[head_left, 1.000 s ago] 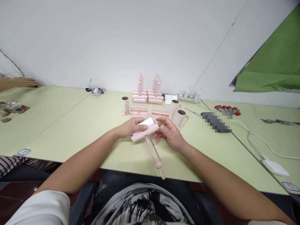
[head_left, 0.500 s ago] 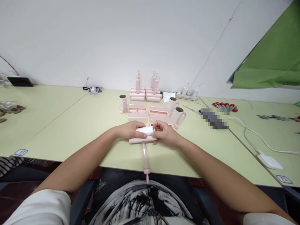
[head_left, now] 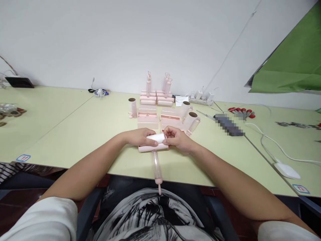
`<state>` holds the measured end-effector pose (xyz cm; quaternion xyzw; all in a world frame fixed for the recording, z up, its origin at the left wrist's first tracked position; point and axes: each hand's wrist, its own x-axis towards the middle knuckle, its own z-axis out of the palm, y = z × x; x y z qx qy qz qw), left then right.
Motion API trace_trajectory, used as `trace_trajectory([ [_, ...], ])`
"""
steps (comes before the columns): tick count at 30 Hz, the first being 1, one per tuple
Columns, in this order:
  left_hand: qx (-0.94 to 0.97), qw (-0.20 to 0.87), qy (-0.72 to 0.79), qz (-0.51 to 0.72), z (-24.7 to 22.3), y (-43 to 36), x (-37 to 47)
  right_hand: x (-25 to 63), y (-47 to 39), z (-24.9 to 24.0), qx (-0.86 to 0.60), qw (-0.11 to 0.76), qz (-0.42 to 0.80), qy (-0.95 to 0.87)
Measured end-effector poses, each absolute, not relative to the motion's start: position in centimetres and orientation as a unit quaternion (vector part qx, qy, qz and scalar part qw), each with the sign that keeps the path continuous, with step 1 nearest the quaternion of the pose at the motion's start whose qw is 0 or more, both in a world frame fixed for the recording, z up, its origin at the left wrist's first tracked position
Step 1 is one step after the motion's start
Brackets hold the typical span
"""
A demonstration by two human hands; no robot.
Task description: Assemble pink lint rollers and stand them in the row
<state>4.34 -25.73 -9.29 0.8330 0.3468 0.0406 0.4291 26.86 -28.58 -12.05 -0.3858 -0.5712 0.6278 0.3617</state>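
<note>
A pink lint roller (head_left: 146, 148) lies at the table's front edge, its clear handle (head_left: 156, 166) pointing toward me past the edge. In its open case sits a white roll (head_left: 155, 138). My left hand (head_left: 141, 137) is closed on the roller's left part, thumb along the front of the roll. At the right end, my right hand (head_left: 178, 139) grips the roller with bent fingers, its thumb touching the roll's end. Behind my hands lie open pink cases (head_left: 147, 115), with rolls with brown cores (head_left: 192, 115) standing beside them.
Pink rollers with upright handles (head_left: 167, 87) stand near the wall. A power strip (head_left: 200, 101), red-handled tools (head_left: 242, 111), a blurred dark object (head_left: 229, 125) and a white charger (head_left: 287, 170) with its cable lie to the right. A coiled cable (head_left: 99, 93) is at the back left.
The view has shifted slightly. Both hands keep nearly the same hold on the roller and roll, and the handle's lower end sits a little further right.
</note>
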Motion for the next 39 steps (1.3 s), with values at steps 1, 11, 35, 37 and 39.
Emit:
trace_trajectory([
  [1,0.832,0.432,0.346,0.031,-9.3,-25.7,4.3,26.8,-28.6,-12.1,-0.383,0.362,0.631,-0.570],
  [11,0.817,0.478,0.321,-0.027,-9.0,-26.1,4.4,27.4,-28.5,-12.3,-0.313,0.294,0.710,-0.559],
  [35,0.840,0.391,0.377,0.026,-9.2,-27.9,4.3,27.2,-29.6,-14.0,-0.316,0.354,0.713,-0.516],
  [37,0.832,0.391,0.391,0.046,-9.4,-28.3,4.2,26.9,-30.0,-14.0,-0.315,0.372,0.708,-0.511],
  [39,0.827,0.394,0.396,0.060,-9.6,-28.5,4.2,26.6,-30.3,-13.9,-0.325,0.395,0.694,-0.506],
])
